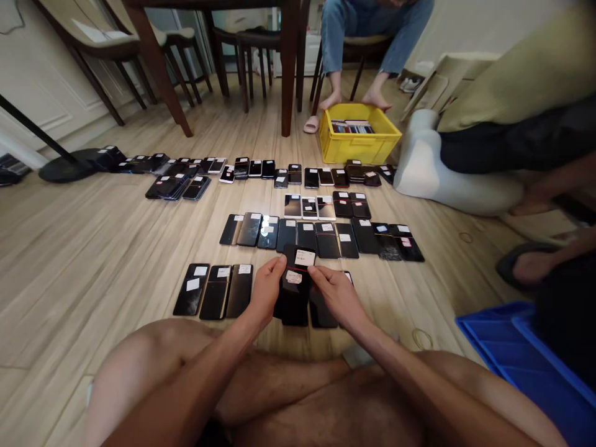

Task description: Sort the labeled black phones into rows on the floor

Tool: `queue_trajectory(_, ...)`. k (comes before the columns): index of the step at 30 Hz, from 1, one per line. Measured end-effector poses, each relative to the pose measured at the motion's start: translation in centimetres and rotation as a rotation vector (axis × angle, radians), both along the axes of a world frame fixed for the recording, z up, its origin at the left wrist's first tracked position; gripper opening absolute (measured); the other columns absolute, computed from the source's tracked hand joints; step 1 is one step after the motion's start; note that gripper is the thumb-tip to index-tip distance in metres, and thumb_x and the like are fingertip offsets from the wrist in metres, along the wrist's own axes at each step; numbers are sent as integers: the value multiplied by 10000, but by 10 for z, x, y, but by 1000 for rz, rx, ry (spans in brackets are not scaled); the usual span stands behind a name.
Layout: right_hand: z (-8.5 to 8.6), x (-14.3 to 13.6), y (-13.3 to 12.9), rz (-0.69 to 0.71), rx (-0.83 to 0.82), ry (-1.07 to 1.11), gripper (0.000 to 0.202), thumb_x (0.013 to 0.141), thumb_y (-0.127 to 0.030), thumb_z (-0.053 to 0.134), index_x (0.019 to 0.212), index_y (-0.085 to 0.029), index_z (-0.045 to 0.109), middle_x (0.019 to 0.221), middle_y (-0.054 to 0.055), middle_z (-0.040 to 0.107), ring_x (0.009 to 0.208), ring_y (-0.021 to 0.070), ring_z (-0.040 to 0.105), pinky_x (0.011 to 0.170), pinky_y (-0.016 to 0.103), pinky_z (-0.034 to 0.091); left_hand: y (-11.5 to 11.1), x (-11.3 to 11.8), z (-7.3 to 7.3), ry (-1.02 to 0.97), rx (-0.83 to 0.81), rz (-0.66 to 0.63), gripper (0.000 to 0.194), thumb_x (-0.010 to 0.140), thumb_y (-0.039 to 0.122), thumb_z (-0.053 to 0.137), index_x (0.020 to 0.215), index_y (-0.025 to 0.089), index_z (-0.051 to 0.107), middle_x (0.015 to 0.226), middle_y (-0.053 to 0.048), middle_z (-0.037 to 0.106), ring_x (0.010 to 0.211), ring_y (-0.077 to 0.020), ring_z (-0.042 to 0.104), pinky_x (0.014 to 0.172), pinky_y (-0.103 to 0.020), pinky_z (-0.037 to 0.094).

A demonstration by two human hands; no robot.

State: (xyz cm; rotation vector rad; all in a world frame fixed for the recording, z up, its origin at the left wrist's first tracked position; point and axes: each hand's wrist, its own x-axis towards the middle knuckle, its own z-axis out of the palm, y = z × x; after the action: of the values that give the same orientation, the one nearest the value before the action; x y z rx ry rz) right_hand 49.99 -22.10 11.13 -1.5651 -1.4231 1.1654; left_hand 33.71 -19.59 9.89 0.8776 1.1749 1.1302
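Between my two hands is a black phone with two white stickers and a thin red band across it, raised above the floor. My left hand is closed on its left edge, thumb on top. On its right edge my right hand is closed too, the thumb near the red band. Under and beside it lie more dark phones, partly hidden by my hands. Left of my left hand, a black phone with two labels lies beside two others. Ahead is a row of labelled phones.
Further off are white phones, a long row of phones, and a yellow crate at a seated person's feet. Another person's leg and hands are at the right. A blue fabric bin lies right; a black stand base stands left.
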Motion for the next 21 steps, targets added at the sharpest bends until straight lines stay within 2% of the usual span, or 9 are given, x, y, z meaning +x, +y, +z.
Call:
queue_trajectory(9,-12,0,-2,44,-22,-14,556,967,-667,441,721,-196,603,692,26,634,697,199,591,658,292,421,-2,-1,-3,-25,-36,11,517,752,678,756,758,168,676,693,-3,648,674,-152,563,651,-262,456)
queue_trajectory(12,-15,-4,-6,85,-56,-34,558,969,-673,423,725,-203,600,666,22,614,680,197,598,634,290,422,2,-2,-4,-56,-29,45,519,740,680,766,765,169,674,712,0,652,670,-146,557,656,-263,461)
queue_trajectory(15,-20,-12,-11,148,-101,-11,533,950,-691,448,709,-222,526,648,9,580,641,189,608,602,289,440,6,-3,-2,-70,9,95,509,733,666,780,769,170,672,737,6,653,684,-137,550,668,-255,460)
queue_trajectory(19,-28,-19,-16,208,-241,143,533,889,-747,538,866,-215,554,785,24,646,670,200,682,598,300,524,9,-5,1,-80,23,131,501,747,660,772,791,169,679,733,5,651,689,-142,550,659,-254,452)
queue_trajectory(21,-31,-20,-17,253,-320,214,562,885,-765,540,945,-206,554,779,35,685,630,196,692,570,292,522,9,-5,2,-92,19,134,494,759,654,767,816,170,686,735,2,655,691,-146,558,659,-256,453)
